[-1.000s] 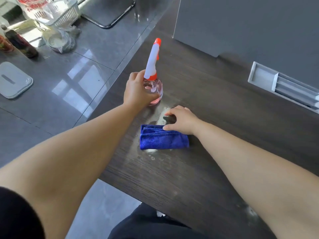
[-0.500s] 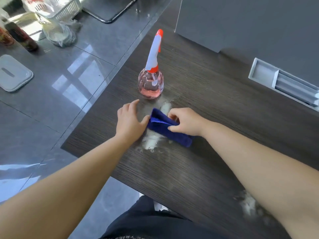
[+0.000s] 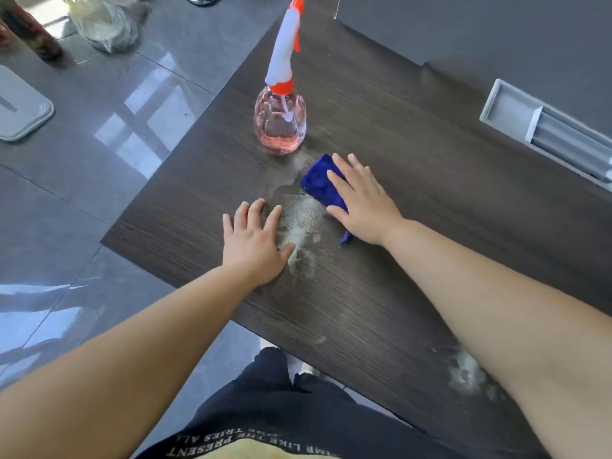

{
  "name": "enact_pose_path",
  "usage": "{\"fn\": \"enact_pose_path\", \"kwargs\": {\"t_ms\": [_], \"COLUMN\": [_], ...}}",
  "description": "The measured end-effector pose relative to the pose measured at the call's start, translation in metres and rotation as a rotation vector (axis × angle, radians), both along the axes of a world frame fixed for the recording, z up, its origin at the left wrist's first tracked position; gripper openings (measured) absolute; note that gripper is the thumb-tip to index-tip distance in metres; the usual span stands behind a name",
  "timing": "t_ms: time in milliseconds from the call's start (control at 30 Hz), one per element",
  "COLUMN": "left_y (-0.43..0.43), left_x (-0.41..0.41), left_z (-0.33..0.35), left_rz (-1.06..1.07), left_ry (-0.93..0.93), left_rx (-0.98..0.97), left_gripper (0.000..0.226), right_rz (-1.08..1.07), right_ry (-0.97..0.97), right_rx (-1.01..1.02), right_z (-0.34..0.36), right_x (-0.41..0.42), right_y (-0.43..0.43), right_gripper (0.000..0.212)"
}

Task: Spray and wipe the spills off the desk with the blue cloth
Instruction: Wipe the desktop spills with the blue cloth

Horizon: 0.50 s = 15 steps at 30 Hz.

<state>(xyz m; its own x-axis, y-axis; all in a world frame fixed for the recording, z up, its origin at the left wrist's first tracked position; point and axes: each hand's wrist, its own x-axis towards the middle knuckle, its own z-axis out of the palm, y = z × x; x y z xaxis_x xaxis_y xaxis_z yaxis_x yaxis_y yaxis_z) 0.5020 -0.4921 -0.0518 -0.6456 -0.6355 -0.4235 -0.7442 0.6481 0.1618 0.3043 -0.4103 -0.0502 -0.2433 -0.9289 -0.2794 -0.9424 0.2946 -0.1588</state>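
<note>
A blue cloth (image 3: 320, 182) lies on the dark wood desk (image 3: 381, 293), and my right hand (image 3: 362, 200) presses flat on it with straight fingers. Just left of the cloth is a wet whitish spill (image 3: 299, 226). My left hand (image 3: 255, 243) rests flat on the desk at the spill's left edge, holding nothing. A spray bottle (image 3: 280, 117) with pink liquid and a white and orange head stands upright beyond the cloth. A second whitish spill (image 3: 465, 369) shows near the desk's front edge, partly hidden by my right forearm.
A grey recessed cable tray (image 3: 536, 127) sits in the desk at the right. The desk's left edge drops to a glossy tiled floor holding a grey lid (image 3: 20, 107), a dark bottle (image 3: 33, 31) and a plastic bag (image 3: 106, 24).
My left hand let go of the spray bottle, came down beside the cloth, then flattened on the desk. My right hand went from pinching the cloth to pressing flat on it, farther right.
</note>
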Motion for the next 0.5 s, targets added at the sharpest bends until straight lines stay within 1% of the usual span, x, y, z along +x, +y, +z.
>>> {"fn": "enact_pose_path", "kwargs": {"t_ms": [133, 233, 267, 300, 367, 433, 467, 500], "left_y": [-0.002, 0.001, 0.001, 0.0, -0.001, -0.002, -0.001, -0.002], "left_x": [-0.005, -0.01, -0.012, -0.012, -0.013, -0.013, -0.013, -0.013], "left_z": [0.004, 0.006, 0.007, 0.008, 0.008, 0.008, 0.007, 0.007], "left_rz": [-0.024, -0.047, -0.051, -0.053, -0.05, -0.057, -0.058, -0.054], "left_ry": [-0.094, -0.154, -0.163, -0.171, -0.178, -0.188, -0.188, -0.183], "left_rx": [0.023, 0.025, 0.028, 0.033, 0.04, 0.038, 0.038, 0.035], "left_gripper": [0.079, 0.084, 0.085, 0.085, 0.085, 0.083, 0.082, 0.081], "right_rz": [0.159, 0.269, 0.25, 0.169, -0.117, -0.371, -0.415, -0.384], "right_ry": [0.142, 0.149, 0.147, 0.143, 0.153, 0.153, 0.15, 0.146], "right_rx": [0.1, 0.091, 0.069, 0.05, 0.053, 0.039, 0.016, -0.008], "right_z": [-0.018, -0.02, -0.02, -0.021, -0.024, -0.027, -0.029, -0.03], "right_x": [0.0, -0.017, -0.028, -0.039, -0.059, -0.056, -0.044, -0.028], "right_y": [0.004, 0.012, 0.014, 0.015, 0.008, -0.014, -0.026, -0.035], "right_gripper": [0.068, 0.069, 0.071, 0.07, 0.065, 0.064, 0.066, 0.067]}}
